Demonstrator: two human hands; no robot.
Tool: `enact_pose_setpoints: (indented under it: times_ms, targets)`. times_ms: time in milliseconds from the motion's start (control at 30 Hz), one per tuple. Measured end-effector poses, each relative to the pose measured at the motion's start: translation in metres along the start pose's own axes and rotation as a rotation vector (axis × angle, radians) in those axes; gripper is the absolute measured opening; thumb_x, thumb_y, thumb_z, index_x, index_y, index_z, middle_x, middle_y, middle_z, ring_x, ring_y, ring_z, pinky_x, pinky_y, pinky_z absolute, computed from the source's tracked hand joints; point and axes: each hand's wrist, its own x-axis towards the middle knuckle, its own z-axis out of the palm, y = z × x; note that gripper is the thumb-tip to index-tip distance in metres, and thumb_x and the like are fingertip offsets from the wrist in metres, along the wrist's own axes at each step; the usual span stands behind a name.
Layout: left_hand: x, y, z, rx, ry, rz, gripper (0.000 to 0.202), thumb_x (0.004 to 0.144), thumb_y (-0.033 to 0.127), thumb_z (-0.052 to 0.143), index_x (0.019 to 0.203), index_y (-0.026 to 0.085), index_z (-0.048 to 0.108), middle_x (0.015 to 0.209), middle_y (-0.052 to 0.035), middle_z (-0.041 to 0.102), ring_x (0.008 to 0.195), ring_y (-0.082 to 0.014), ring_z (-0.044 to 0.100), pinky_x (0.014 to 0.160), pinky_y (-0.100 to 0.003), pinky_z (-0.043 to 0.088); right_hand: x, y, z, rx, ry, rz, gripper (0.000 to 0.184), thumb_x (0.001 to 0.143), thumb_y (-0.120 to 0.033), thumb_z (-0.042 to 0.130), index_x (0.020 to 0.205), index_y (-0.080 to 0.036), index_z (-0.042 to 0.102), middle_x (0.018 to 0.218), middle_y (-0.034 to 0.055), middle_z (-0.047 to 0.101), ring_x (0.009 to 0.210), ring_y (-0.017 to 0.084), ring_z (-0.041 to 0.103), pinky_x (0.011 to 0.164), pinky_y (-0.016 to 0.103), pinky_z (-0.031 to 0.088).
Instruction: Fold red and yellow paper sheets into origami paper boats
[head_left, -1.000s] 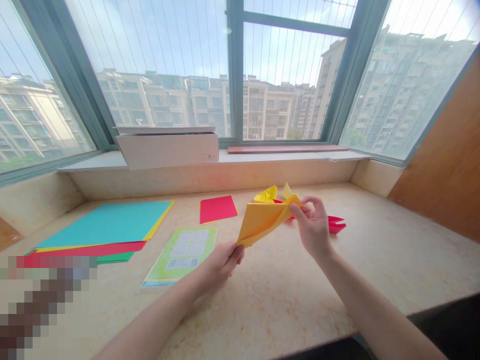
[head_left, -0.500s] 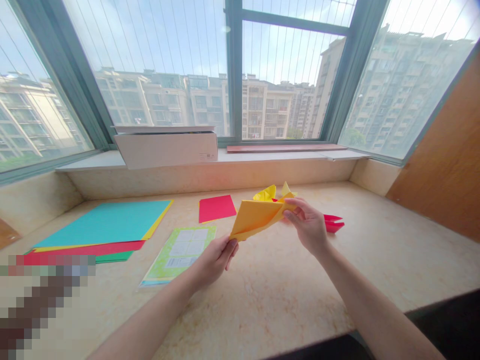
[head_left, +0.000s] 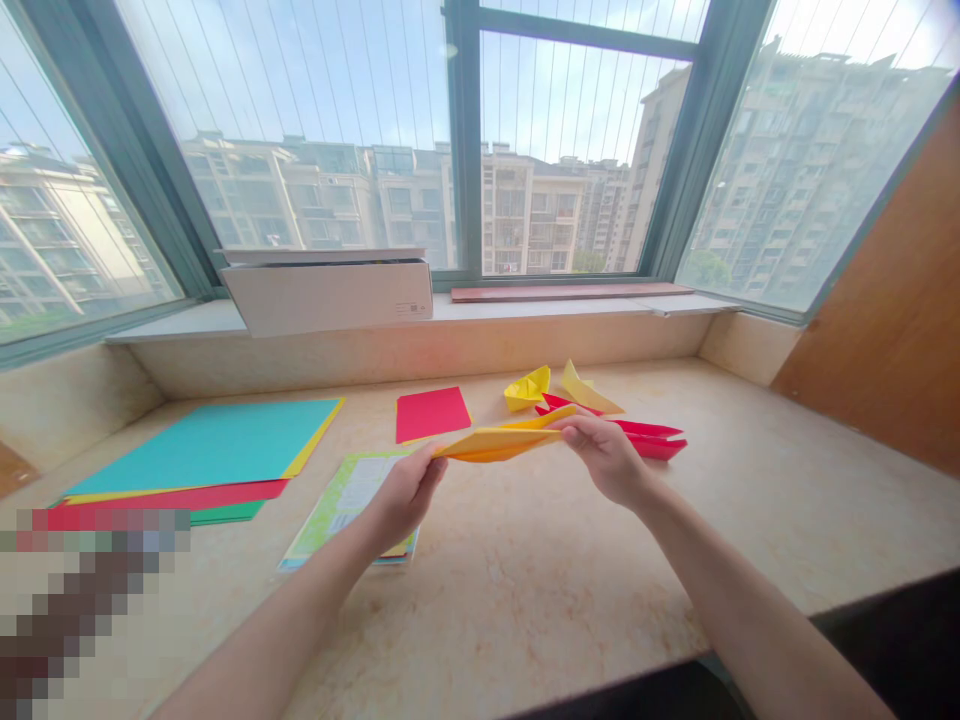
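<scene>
My left hand (head_left: pixel 405 497) and right hand (head_left: pixel 606 460) pinch a flat, creased orange paper fold (head_left: pixel 495 444) by its ends, just above the speckled stone tabletop (head_left: pixel 525 560), near a pointed red paper fold (head_left: pixel 656 444).

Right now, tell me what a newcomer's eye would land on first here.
The folded orange-yellow paper held out between the left hand and right hand stands out first, at the centre. Just beyond it lie a yellow paper boat and folded red paper. To the left sits a turquoise sheet, and behind everything a wide window shows high-rise apartment blocks.
</scene>
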Motion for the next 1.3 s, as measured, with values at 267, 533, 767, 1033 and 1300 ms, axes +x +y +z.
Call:
enact_pose_setpoints:
  times_ms: [267,533,767,1033,1300]
  targets:
    - [-0.007,0.017,0.008,-0.079,-0.110,0.017,0.033,0.101,0.043,0.040,0.079,0.021,0.050,0.060,0.0038,0.047,0.053,-0.0133,0.041,0.051,-0.025,0.030,0.005,0.009,0.002,0.000,0.170,-0.005,0.034,0.096,-0.052,0.062,0.115,-0.025,0.071,0.101,0.0070,0.079,0.094,0.025,0.073,0.085,0.041,0.058]
    - [-0.012,0.027,0.020,-0.442,-0.164,-0.178,0.043,0.096,0.061,0.049,0.081,0.021,0.049,0.047,0.0102,0.037,0.039,-0.0083,0.031,0.039,-0.021,0.025,0.005,0.014,0.013,0.103,0.311,0.105,0.036,0.084,-0.056,0.075,0.087,-0.020,0.072,0.088,0.0082,0.078,0.074,0.023,0.073,0.066,0.038,0.062]
    - [-0.004,0.028,0.015,-0.602,-0.052,-0.311,0.048,0.089,0.065,0.058,0.094,0.017,0.054,0.050,0.0135,0.031,0.040,-0.0069,0.025,0.037,-0.019,0.026,0.004,0.011,0.014,0.104,0.184,0.073,0.039,0.087,-0.060,0.070,0.084,-0.022,0.080,0.095,0.0086,0.079,0.091,0.027,0.074,0.080,0.042,0.061]
    - [-0.002,0.027,0.007,-0.626,-0.049,-0.336,0.049,0.087,0.064,0.061,0.093,0.016,0.057,0.050,0.0131,0.031,0.039,-0.0058,0.025,0.038,-0.018,0.023,0.006,0.005,0.017,0.252,0.214,0.139,0.061,0.081,-0.050,0.081,0.132,-0.026,0.058,0.098,0.0064,0.081,0.077,0.023,0.077,0.067,0.036,0.062]
    - [-0.003,0.031,0.009,-0.633,-0.097,-0.322,0.050,0.086,0.065,0.061,0.093,0.016,0.056,0.050,0.0137,0.027,0.042,-0.0063,0.019,0.036,-0.018,0.024,0.007,0.023,0.023,0.202,0.292,0.163,0.033,0.082,-0.047,0.081,0.101,-0.019,0.080,0.080,0.0060,0.080,0.066,0.021,0.073,0.069,0.043,0.063]
